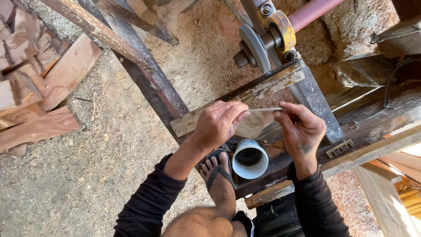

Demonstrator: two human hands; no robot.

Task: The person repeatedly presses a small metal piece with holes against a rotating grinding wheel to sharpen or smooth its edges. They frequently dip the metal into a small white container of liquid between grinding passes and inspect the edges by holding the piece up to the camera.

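1. Below the grey grinding wheel (pixel 255 47), your left hand (pixel 218 124) and right hand (pixel 301 128) each pinch one end of a thin stick (pixel 265 109).
2. Under it stands a white cup (pixel 250 159), beside your sandalled foot (pixel 219 175).

The thin stick (pixel 265 109) looks like pale, smooth wood. The plank (pixel 245 98) is rough wood, and the grey grinding wheel (pixel 255 47) is matt.

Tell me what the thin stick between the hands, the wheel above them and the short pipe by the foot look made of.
Thin stick: pale, matte, probably wood or bamboo. Wheel: dull grey disc, likely abrasive stone. Short pipe: smooth whitish wall, apparently plastic.
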